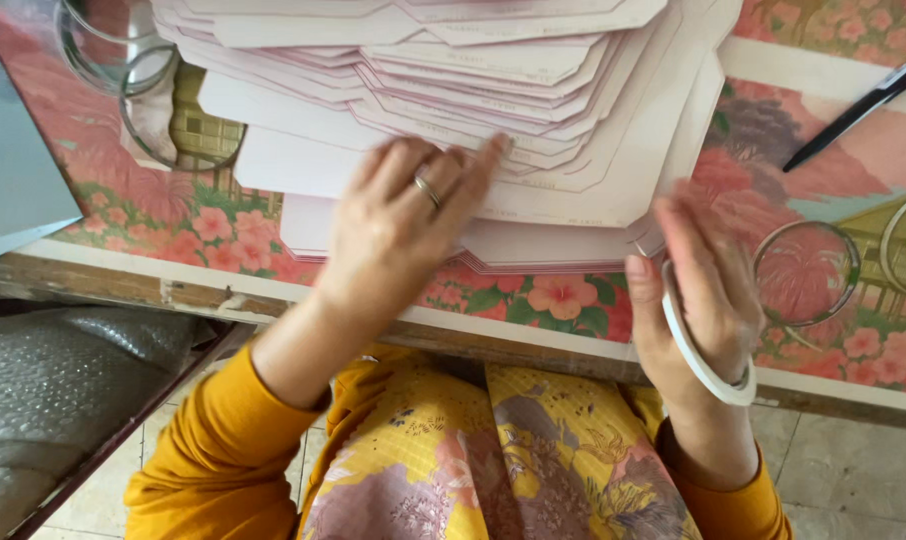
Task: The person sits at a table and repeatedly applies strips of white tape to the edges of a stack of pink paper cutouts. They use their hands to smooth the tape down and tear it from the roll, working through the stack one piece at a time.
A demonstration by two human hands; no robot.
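A person's left hand (403,225) lies flat, fingers together, on a fanned stack of pale pink die-cut card blanks (493,110), fingertips just short of one sheet's angled edge. The right hand (708,290), blurred, curls loosely around a thin white plastic ring (698,350) just beside the stack's right corner. Sliding off one sheet cleanly likely calls for light fingertip pressure, not a full palm.

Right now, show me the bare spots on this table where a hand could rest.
Bare flowered cloth lies between the pale card stack and the pen, and along the near table edge left of the left hand. Crowded: clear rings beside the right hand, which holds a white ring, and the far left corner.
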